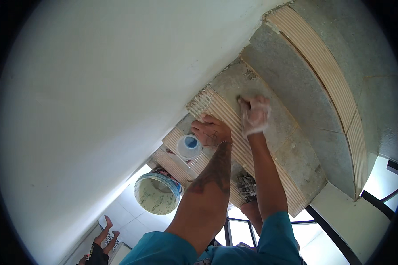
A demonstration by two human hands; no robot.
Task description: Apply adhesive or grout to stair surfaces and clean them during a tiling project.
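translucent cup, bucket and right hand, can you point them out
Translucent cup (185,153): head view, on its inner wall.
Bucket (153,202): head view, on its inner wall.
Right hand (256,116): head view, on the middle of the hand.

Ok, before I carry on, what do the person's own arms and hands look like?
Both arms come out of short teal sleeves. The left forearm bears dark, tattoo-like markings, and thin dark lines cross the back of the left hand. The right hand is blurred and looks whitish, as if smeared with residue. No cables show.
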